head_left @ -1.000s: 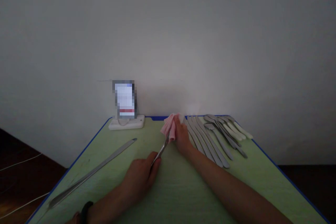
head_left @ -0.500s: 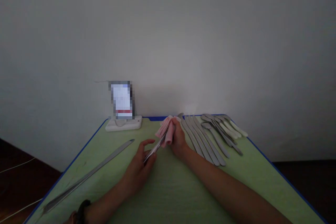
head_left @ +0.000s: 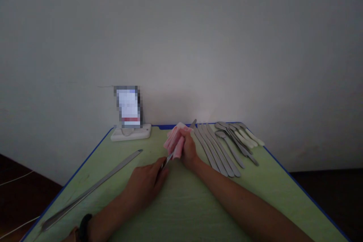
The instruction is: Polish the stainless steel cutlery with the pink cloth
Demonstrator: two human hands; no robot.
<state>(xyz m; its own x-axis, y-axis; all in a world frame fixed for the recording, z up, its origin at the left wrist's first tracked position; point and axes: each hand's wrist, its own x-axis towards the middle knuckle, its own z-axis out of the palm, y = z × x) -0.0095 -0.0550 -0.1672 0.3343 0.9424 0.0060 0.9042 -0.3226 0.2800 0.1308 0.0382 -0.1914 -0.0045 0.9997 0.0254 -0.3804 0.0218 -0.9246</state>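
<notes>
The left hand grips a knife, the right hand clasps pink cloth around it, seemingly wiping; another stroke needs steadiness

Single knife left on table, cloth midway, knives right, spoons farther right.

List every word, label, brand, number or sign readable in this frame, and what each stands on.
No text can be read.
Phone: screen pixelated, nothing legible.
White base below it: any marks are too small to read.
Knife in the left hand: no legible marking on the visible parts.
Pink cloth, spoons and row of knives: no lettering discernible.
</notes>
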